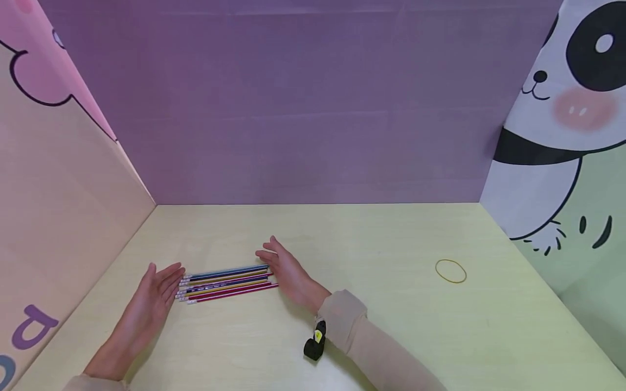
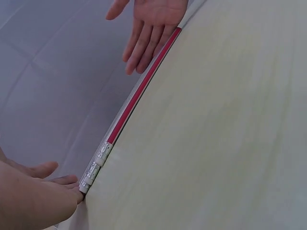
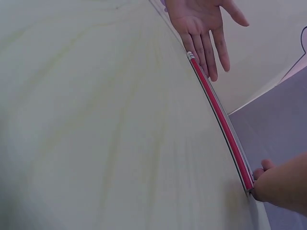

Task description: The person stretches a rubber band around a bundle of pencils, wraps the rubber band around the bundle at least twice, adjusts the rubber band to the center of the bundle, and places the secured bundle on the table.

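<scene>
Several pencils (image 1: 230, 283) in blue, black, yellow, purple and red lie side by side on the table, their white eraser ends toward the left. My left hand (image 1: 155, 293) stands on edge at those eraser ends, fingers straight and touching or nearly touching them. At the opposite ends my right hand (image 1: 292, 276) stands on edge too, fingers extended, its palm turned toward the pencils. A red pencil (image 2: 144, 86) forms the near side of the row in the left wrist view. From the right wrist, the same red pencil (image 3: 220, 120) runs between both hands.
A thin yellow rubber band (image 1: 451, 271) lies on the right part of the pale table (image 1: 391, 326). A purple wall (image 1: 313, 108) closes the back, with printed panels at left and right. A small black device (image 1: 315, 341) sits at the right wrist.
</scene>
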`<action>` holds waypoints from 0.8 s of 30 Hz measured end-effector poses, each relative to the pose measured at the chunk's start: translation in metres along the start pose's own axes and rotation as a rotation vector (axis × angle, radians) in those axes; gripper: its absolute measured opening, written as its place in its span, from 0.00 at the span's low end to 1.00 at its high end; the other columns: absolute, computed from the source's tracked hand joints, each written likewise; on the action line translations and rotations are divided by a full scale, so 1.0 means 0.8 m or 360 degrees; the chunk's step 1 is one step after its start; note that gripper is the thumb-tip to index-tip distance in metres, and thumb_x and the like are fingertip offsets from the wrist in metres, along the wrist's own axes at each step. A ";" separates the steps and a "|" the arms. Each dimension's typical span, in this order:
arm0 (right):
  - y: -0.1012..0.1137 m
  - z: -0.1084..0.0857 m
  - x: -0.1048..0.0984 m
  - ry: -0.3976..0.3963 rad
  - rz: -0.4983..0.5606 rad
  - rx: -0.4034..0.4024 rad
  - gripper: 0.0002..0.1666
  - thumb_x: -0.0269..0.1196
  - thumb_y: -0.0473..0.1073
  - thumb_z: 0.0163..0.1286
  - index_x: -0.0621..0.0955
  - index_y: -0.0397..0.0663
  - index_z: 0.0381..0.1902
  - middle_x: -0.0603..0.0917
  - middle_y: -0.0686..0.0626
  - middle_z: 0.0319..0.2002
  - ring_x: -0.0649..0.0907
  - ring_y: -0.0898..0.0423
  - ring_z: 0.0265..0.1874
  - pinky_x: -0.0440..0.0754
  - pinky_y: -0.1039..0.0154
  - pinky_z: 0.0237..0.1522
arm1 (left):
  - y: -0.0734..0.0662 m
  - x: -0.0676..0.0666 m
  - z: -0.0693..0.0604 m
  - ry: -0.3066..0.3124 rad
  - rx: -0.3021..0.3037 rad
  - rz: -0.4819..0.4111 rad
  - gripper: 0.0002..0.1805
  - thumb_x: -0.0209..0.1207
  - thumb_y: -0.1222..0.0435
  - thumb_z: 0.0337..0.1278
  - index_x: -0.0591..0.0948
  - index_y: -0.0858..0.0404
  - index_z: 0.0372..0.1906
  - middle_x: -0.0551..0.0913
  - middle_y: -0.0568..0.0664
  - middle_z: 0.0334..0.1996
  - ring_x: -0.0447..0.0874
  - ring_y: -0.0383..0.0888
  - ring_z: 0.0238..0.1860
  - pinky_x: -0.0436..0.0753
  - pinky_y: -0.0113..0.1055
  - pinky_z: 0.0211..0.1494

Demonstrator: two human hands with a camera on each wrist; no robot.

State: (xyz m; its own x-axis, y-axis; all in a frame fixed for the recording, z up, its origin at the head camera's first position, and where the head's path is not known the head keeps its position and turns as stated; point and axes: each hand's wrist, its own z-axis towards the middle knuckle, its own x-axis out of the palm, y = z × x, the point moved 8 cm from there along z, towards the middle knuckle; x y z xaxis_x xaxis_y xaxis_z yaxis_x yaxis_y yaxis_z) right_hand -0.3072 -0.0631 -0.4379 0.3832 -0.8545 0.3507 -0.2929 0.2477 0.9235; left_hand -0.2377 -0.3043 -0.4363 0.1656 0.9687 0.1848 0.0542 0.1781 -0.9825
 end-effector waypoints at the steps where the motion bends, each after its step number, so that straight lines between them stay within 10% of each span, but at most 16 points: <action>1: -0.001 0.000 0.001 -0.0006 0.0002 0.0005 0.46 0.44 0.68 0.76 0.57 0.41 0.76 0.67 0.42 0.72 0.58 0.46 0.76 0.45 0.51 0.77 | 0.000 0.002 0.000 -0.0002 0.0008 0.0012 0.44 0.23 0.41 0.76 0.33 0.71 0.76 0.46 0.52 0.73 0.28 0.50 0.79 0.36 0.33 0.77; 10: 0.003 0.004 -0.003 -0.0128 0.0050 -0.0056 0.47 0.49 0.68 0.74 0.58 0.39 0.75 0.71 0.41 0.69 0.59 0.46 0.76 0.47 0.52 0.77 | -0.003 0.010 -0.002 -0.0060 0.0014 0.0090 0.46 0.23 0.39 0.75 0.33 0.72 0.76 0.31 0.65 0.77 0.26 0.55 0.78 0.36 0.33 0.78; 24: -0.001 0.005 0.007 -0.0099 -0.0107 -0.0085 0.42 0.48 0.63 0.77 0.58 0.41 0.76 0.71 0.43 0.70 0.60 0.46 0.75 0.50 0.51 0.76 | -0.005 0.015 -0.007 0.0051 0.0139 -0.0199 0.35 0.26 0.44 0.78 0.46 0.66 0.74 0.52 0.46 0.68 0.26 0.52 0.78 0.32 0.37 0.77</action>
State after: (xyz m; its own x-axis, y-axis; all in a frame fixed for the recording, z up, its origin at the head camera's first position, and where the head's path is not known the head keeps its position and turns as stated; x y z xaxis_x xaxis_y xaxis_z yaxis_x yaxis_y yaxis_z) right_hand -0.3083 -0.0697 -0.4372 0.3448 -0.8963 0.2789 -0.2205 0.2115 0.9522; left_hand -0.2301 -0.2947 -0.4303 0.1944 0.9323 0.3049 -0.0092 0.3126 -0.9498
